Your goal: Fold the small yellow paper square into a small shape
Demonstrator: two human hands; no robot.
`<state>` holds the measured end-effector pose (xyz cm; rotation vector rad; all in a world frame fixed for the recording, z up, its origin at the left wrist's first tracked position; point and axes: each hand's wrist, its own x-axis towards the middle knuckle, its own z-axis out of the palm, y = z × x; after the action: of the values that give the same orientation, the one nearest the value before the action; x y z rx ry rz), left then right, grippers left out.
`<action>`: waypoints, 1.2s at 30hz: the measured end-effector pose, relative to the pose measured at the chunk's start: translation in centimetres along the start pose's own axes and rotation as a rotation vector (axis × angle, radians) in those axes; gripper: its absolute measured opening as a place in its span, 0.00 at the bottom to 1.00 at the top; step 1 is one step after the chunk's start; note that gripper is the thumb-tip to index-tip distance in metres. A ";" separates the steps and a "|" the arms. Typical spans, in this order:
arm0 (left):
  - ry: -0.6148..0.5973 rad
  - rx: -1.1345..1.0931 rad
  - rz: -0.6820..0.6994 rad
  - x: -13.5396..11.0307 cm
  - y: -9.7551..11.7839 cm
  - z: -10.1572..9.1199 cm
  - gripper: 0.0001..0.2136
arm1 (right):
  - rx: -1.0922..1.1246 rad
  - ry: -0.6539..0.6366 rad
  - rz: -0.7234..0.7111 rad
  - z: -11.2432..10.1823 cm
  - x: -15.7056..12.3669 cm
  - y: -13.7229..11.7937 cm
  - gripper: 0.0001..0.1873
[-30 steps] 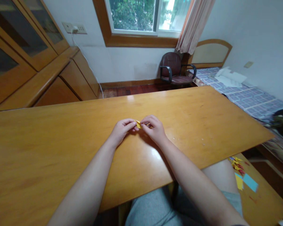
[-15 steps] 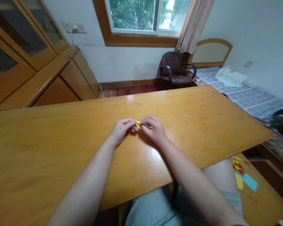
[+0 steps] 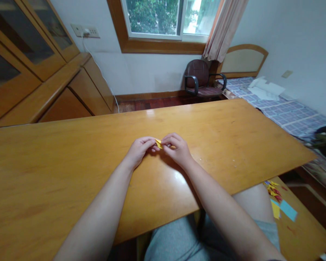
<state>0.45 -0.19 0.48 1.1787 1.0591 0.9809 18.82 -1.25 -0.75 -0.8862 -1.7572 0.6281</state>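
Observation:
A small piece of folded yellow paper is held between my two hands, just above the wooden table. My left hand pinches its left end between thumb and fingers. At its right end, the fingers of my right hand are closed on the paper, with thumb and fingertips together. Much of the paper is covered by my fingers, so its full shape is hidden.
Lower right, a bench bears a heap of yellow and red folded papers, a yellow sheet and a light-blue sheet. Beyond the table stand an office chair and a bed. Wooden cabinets line the left.

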 end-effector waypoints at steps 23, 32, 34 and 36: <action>0.010 0.000 0.009 0.1 -0.3 0.0 0.16 | -0.001 0.000 -0.038 0.1 0.2 -0.3 0.07; 0.020 0.048 0.037 0.3 -0.6 0.1 0.18 | 0.043 0.043 0.151 0.0 0.4 0.0 0.05; 0.016 0.063 0.049 0.2 -0.4 0.2 0.18 | 0.055 0.014 0.214 0.2 0.4 0.2 0.08; 0.010 0.077 0.066 0.1 -0.2 0.3 0.17 | 0.061 -0.013 0.247 0.3 0.4 0.2 0.10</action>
<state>0.81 -0.23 0.28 1.2799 1.0794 1.0059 18.51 -0.80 -0.82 -1.0671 -1.6444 0.8452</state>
